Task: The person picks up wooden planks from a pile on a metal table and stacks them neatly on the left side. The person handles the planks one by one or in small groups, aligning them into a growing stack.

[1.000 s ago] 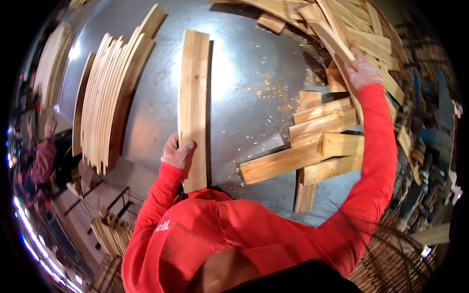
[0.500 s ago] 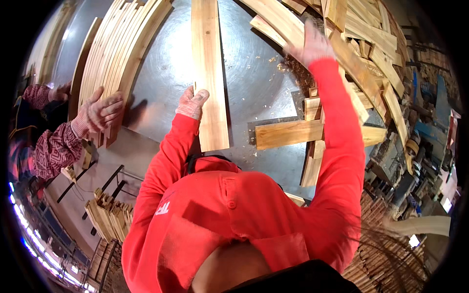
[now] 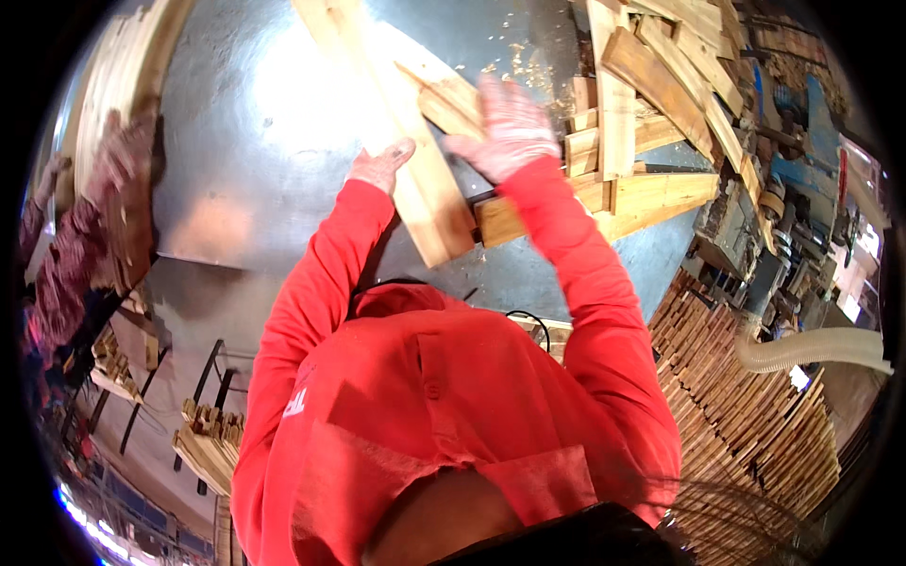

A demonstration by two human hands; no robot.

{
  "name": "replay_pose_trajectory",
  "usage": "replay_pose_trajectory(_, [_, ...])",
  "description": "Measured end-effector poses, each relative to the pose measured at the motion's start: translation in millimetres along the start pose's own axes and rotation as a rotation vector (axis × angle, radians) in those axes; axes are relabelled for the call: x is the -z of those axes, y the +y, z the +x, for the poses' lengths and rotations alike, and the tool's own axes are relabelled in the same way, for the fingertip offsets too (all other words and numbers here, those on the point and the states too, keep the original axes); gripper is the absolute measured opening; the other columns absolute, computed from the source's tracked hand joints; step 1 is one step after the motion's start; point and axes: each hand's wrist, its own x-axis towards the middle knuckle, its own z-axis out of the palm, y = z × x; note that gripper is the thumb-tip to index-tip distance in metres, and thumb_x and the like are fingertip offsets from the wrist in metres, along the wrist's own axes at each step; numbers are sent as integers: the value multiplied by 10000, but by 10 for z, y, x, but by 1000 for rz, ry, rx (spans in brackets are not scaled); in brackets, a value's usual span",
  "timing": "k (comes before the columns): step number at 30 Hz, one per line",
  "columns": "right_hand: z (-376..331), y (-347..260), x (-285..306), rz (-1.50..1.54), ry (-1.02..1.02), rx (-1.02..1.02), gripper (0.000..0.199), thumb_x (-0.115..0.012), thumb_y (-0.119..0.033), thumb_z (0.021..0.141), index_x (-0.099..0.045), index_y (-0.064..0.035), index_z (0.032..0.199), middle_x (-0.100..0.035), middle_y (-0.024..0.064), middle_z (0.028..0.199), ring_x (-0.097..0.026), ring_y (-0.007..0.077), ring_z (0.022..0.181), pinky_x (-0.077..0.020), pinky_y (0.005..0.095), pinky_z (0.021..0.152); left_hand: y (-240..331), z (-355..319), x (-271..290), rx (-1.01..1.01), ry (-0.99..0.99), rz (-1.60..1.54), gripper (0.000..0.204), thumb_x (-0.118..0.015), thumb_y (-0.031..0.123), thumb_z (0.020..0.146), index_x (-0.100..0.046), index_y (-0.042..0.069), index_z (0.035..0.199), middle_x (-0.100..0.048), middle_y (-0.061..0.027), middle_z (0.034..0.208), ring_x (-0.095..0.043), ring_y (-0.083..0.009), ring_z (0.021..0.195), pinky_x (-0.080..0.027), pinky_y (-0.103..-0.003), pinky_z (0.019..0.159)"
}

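On the metal table (image 3: 255, 189), the left hand (image 3: 379, 168) steadies the long plank (image 3: 401, 141) with closed fingers while the right hand (image 3: 510, 127), fingers spread at one o'clock, seems about to seat a short slat (image 3: 451, 102), needing a firm grip.

Bare grey desk (image 3: 245, 160) lies open left of the long plank (image 3: 406, 141), up to a co-worker's hand (image 3: 118, 156) on stacked slats (image 3: 113, 85). To the right, a jumbled pile of planks (image 3: 651, 123) blocks passage, seemingly reaching the desk's edge.

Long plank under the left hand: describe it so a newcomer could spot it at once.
On the grey metal table, find the person's left hand. It rests on the edge of the long plank, which runs diagonally from the top edge toward the red-sleeved person. Unlike the piled offcuts on the right, it lies alone, pale and long.
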Motion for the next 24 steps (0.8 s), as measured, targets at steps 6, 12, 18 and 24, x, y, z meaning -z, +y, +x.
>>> replay_pose_trajectory(6, [-162,320,-337,-328,-135,-73,1018,-736,-460,725,-143,-228,1520,-279,229,1496,-333,390,1355,-306,485,1092,220,-19,527,-283,-60,1314,463,-414,33,912,-525,177,1337,-522,-35,1388,-508,-211,1245,-291,-338,1125])
replay_pose_trajectory(12, [119,-402,-294,238,-127,149,991,-714,-439,719,-216,-86,1499,-396,287,1396,-411,445,1271,-340,447,1086,238,-245,1114,-320,184,1197,415,-527,73,877,-555,153,1283,-547,-90,1329,-551,-311,1157,-413,-383,1022])
replay_pose_trajectory(18, [503,-1214,-192,341,-141,97,811,-580,-532,854,-277,-124,1486,-348,265,1450,-385,414,1320,-340,417,1094,176,-101,649,-154,251,-290,366,-603,300,913,-612,18,1145,-646,-109,1086,-614,-220,946,-489,-351,816])
replay_pose_trajectory(24, [1655,-129,1470,-70,710,-266,949,-603,-725,712,-417,-65,1368,-408,267,1408,-429,380,1287,-350,479,1060,43,-39,460,18,408,-476,462,-736,205,814,-572,-17,1185,-654,-87,991,-632,-188,830,-521,-312,764])
